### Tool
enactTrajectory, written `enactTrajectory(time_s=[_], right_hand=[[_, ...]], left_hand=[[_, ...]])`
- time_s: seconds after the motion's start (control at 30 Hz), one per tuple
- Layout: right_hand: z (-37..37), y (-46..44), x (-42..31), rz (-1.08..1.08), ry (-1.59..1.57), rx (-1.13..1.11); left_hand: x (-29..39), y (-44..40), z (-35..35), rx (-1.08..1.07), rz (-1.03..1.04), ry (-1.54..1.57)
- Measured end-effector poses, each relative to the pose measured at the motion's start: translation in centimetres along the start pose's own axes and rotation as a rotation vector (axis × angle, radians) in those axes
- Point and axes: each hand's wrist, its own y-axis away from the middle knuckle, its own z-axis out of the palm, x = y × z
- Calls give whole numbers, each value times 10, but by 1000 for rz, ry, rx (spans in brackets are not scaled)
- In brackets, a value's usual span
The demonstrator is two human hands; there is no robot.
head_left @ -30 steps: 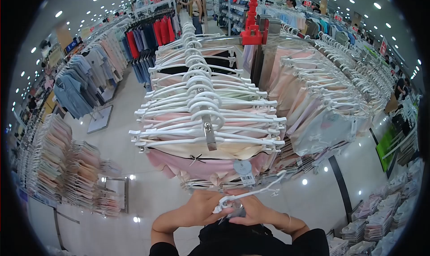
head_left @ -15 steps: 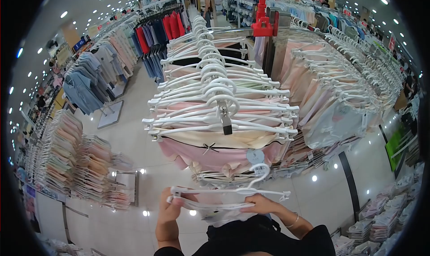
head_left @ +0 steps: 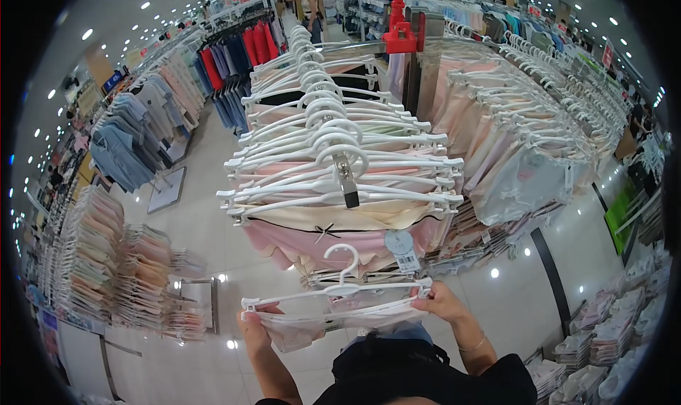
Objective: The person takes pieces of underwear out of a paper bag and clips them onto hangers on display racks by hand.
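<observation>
Head view, looking down past the dark sleeves: a white hanger [head_left: 369,289] is stretched between two bare hands, level enough, just on the wearer's side of a crowded rack. The left hand [head_left: 259,333] has its fingers closed around one end, by the clip; the right hand [head_left: 447,307] pinches the other, thumb and fingers gathering the clip end and the edge of the cloth together. Between them hangs a pale garment [head_left: 291,332], its waistband following the hanger's length. As far as I can judge, it is spread and lined up with both clips, but whether either has bitten down on the band I can't tell from here. The hook [head_left: 342,258] stands up free, and the hanger is off the metal rail [head_left: 345,181], where a long row of hangers already sits with clothing clipped on.

That cloth looks thin and soft, nearly see-through, milky white going to blush, sagging in a shallow curve with slack folds under the left hand. Against it the hanger is smooth, glossy plastic, slim arms running out to chunky squared clips, the hook a round open curl. The rail's end is flat, shiny metal with a dark tip. Nearest on the rack, a pink garment [head_left: 298,243] shows a creamy, satiny inner face, a narrow dark trim and a tiny bow [head_left: 324,230], with a rounded paper tag [head_left: 399,242] dangling at its side.
</observation>
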Motion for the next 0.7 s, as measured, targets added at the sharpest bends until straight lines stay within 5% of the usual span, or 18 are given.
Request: enactTrajectory(time_s=[0.07, 0.33, 0.7], right_hand=[[-3, 2, -5, 70, -47, -21], [18, 6, -26, -290, -235, 164], [7, 1, -42, -316, -121, 287]], left_hand=[[-8, 7, -5, 47, 3, 11], [-11, 24, 3, 119, -75, 149], [-50, 28, -2, -129, -201, 218]])
